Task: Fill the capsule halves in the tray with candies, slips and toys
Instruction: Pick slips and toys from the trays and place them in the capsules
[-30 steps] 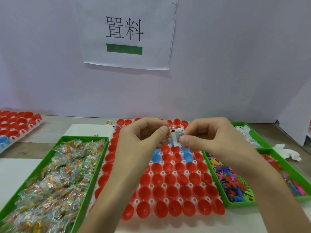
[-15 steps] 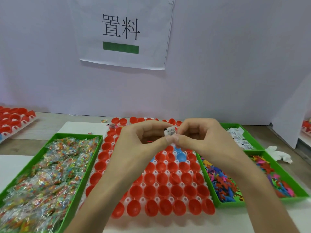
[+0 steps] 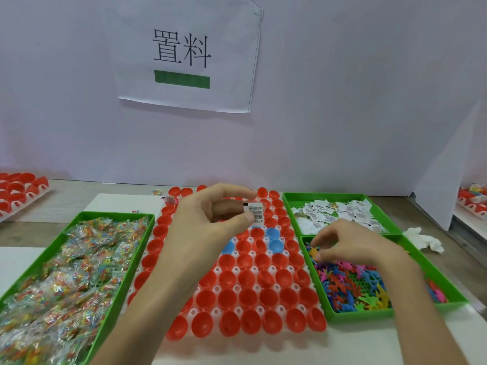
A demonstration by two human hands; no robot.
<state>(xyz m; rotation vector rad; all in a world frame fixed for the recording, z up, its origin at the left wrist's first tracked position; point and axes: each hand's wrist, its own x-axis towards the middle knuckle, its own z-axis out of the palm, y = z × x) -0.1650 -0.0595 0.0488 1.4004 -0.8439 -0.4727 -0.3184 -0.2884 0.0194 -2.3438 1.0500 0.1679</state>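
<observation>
Red plastic capsule halves [image 3: 247,296], with a few blue ones among them, sit open side up in the white tray [image 3: 238,310] in the middle of the table. As far as the view shows, the near rows look unfilled.

The likeliest slip-up is with the slip [image 3: 256,212]. It is a small, light paper held only by one edge above the far half of the tray, so it could flutter aside on release and land between cups or in the wrong one. The toys [image 3: 350,285] are small and tangled, so a pinch may lift two at once, or none. With both hands busy and the eyes on one side, a cup could easily be missed or filled twice.

The left hand [image 3: 210,219] is raised over the tray, forearm coming in from the near edge, thumb and forefinger pinching the slip, the other fingers curled loosely behind. The right hand [image 3: 350,246] reaches down into the near right toy bin [image 3: 395,314], fingers bent with their tips among the toys at its far left corner. Whether it has hold of one I cannot tell.

Loose slips [image 3: 337,214] lie in the slip bin [image 3: 329,196] at far right, and wrapped candies [image 3: 66,272] fill the candy bin [image 3: 110,214] on the left.
</observation>
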